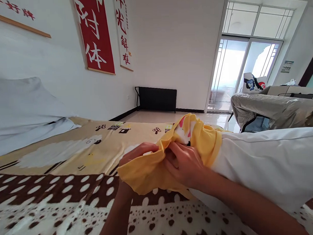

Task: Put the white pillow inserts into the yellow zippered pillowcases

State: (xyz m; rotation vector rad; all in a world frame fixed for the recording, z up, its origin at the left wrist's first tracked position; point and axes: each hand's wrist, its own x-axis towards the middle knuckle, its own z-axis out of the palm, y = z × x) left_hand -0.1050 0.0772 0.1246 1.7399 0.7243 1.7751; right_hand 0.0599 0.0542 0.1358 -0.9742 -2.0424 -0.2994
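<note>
A yellow pillowcase with a printed white and pink patch is bunched around the left end of a white pillow. My left hand is closed on the case's loose edge, its fingers partly behind the fabric. Beside it, my right hand pinches the gathered cloth between thumb and fingers. The rest of the pillow lies bare to the right, behind my right forearm. Folds hide the inside of the case.
Under the pillow spreads a brown and white spotted blanket, with a beige sheep-print sheet beyond it. White cloth is heaped at the left. A plastic-wrapped piece of furniture stands at the right, and a black folded table or panel leans at the far wall.
</note>
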